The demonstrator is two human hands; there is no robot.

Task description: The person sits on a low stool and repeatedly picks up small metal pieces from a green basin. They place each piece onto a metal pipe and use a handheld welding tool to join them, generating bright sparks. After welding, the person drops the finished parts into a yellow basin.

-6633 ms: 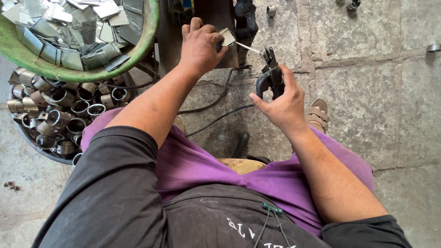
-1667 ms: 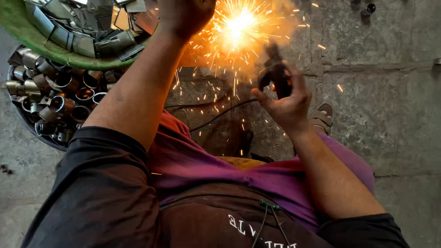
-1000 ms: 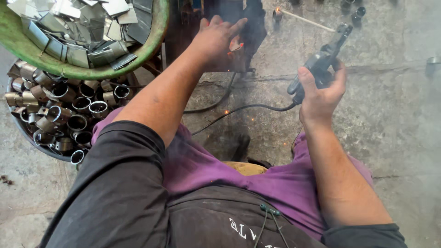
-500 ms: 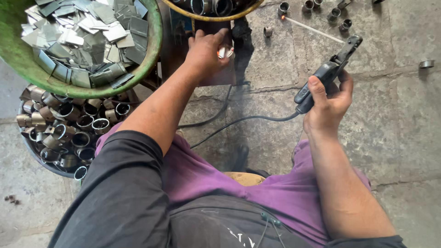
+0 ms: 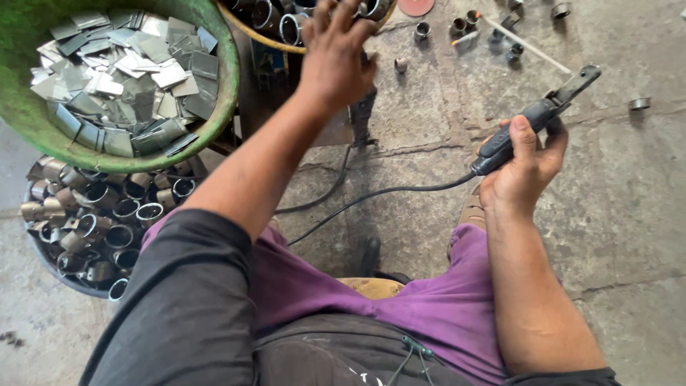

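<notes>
In the head view, the right hand (image 5: 525, 168) is curled round the dark handle of a welding electrode holder (image 5: 532, 121), thumb laid along its top and the other fingers wrapped underneath; the holder points up and to the right, with its metal clamp end out beyond the knuckles, over the bare concrete floor (image 5: 629, 214) toward the right edge of the floor in view. A black cable (image 5: 386, 196) runs from the handle's rear end leftward across the floor to just beside the person's purple-clad lap. The left hand (image 5: 336, 50) is stretched forward with its fingers spread open, holding nothing that shows, over the rim of a yellow-edged basin (image 5: 264, 39) of short metal rings at the top edge of the view; whether the fingertips touch the rings cannot be told. To the left of that arm sits a green basin (image 5: 221, 107) heaped with small flat metal plates, and below it, at the left edge, a dark tub (image 5: 53, 264) packed with short metal tube pieces. A few loose rings (image 5: 421, 30) and a thin welding rod (image 5: 529, 48) lie on the floor near the top right.
</notes>
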